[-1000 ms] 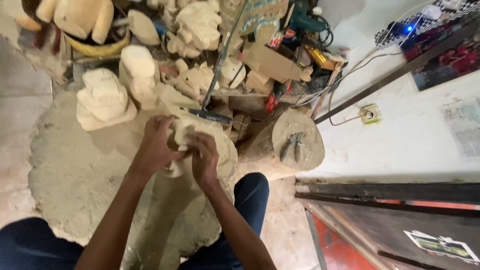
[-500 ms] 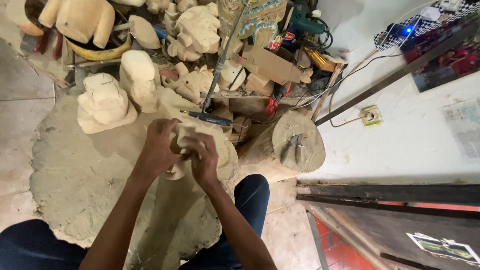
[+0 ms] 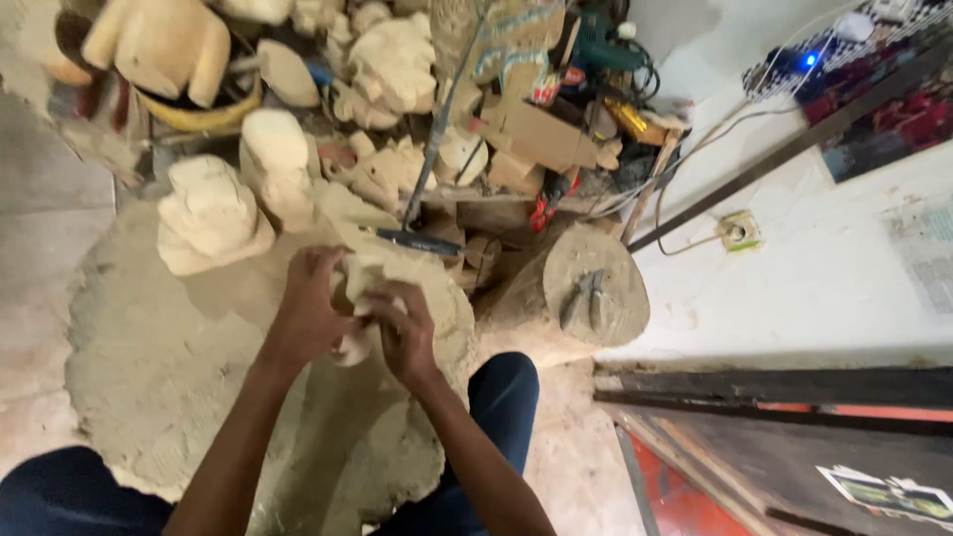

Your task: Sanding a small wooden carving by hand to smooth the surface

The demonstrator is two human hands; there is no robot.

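**Q:** Entry, hands: what do they hold, and where?

**A:** Both my hands are closed round one pale carved wooden piece [image 3: 359, 298]; left hand [image 3: 310, 316] grips its left side with fingers curled over the top; right hand [image 3: 405, 333] wraps the right side from below; the two hands touch or nearly touch across the piece. The piece is held just above the dusty round surface [image 3: 149, 377], near its far edge, between my knees; most of its shape is hidden by my fingers, so I cannot tell what it depicts.

**Q:** Surroundings on that surface?

**A:** A stepped pale carving [image 3: 208, 213] stands at the far left of the surface, well apart from my hands; a taller rounded carving [image 3: 276, 159] stands just beside it, to its right; a long metal tool [image 3: 437, 149] leans in from above, its dark lower end just beyond the held piece.

**Q:** To the right?

**A:** A round wooden stump [image 3: 596, 288], tilted, with a pair of grey pliers [image 3: 586, 298] lying on its face; behind it a heap of unfinished carvings [image 3: 397, 60] and wood blocks; a white wall socket [image 3: 738, 232] with a cable further right.
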